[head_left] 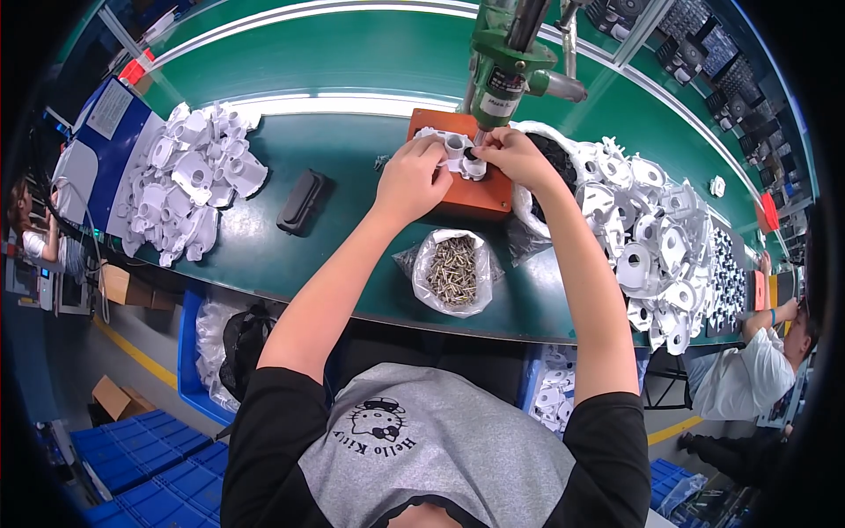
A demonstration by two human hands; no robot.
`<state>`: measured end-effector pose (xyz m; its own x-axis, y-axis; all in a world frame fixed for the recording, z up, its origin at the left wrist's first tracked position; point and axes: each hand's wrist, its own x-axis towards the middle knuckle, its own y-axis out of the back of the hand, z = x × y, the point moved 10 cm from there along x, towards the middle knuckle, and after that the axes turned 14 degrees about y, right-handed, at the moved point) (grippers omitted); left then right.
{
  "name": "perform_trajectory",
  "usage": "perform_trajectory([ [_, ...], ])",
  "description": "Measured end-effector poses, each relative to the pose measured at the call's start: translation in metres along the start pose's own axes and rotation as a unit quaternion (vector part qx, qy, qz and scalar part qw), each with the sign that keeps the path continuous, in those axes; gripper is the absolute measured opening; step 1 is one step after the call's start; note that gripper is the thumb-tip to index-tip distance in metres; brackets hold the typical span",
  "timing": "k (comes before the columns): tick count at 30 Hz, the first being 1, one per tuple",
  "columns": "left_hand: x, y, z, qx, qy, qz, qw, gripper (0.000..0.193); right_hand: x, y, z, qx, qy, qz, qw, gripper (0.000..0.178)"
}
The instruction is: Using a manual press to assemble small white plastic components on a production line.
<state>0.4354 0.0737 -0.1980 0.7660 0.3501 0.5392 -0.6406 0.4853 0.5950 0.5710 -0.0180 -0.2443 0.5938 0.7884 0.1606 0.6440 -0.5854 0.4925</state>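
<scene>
the housing (453, 153) rests on the block (498, 190), behind the screw bag (458, 310).

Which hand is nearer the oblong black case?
Left. The left hand, at the white plastic part on the orange block, is right of the black case; the right hand is farther right, at the same part's other side.

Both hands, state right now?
Left hand: partly curled, fingertips at the white part; firm grip can't be told.
Right hand: partly curled, fingertips at its right side; grip can't be told.
</scene>
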Motion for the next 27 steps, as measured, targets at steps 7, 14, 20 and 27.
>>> perform_trajectory([
  [7, 0.001, 0.001, 0.001, -0.005, 0.003, -0.007, 1.0, 0.011, -0.009, -0.003, 0.0, 0.056, 0.014, -0.027, 0.998, 0.017],
  [14, 0.001, 0.001, -0.004, -0.008, 0.016, -0.006, 1.0, 0.011, -0.014, 0.061, 0.032, 0.259, -0.01, 0.16, 0.952, 0.011],
  [20, -0.001, 0.006, -0.008, -0.01, 0.019, -0.004, 1.0, 0.014, 0.043, 0.19, -0.04, 0.216, 0.06, 0.337, 0.914, 0.04],
  [27, 0.003, -0.002, 0.005, -0.046, -0.001, -0.008, 0.999, 0.013, 0.14, 0.274, -0.141, 0.278, 0.208, 0.262, 0.9, 0.029],
])
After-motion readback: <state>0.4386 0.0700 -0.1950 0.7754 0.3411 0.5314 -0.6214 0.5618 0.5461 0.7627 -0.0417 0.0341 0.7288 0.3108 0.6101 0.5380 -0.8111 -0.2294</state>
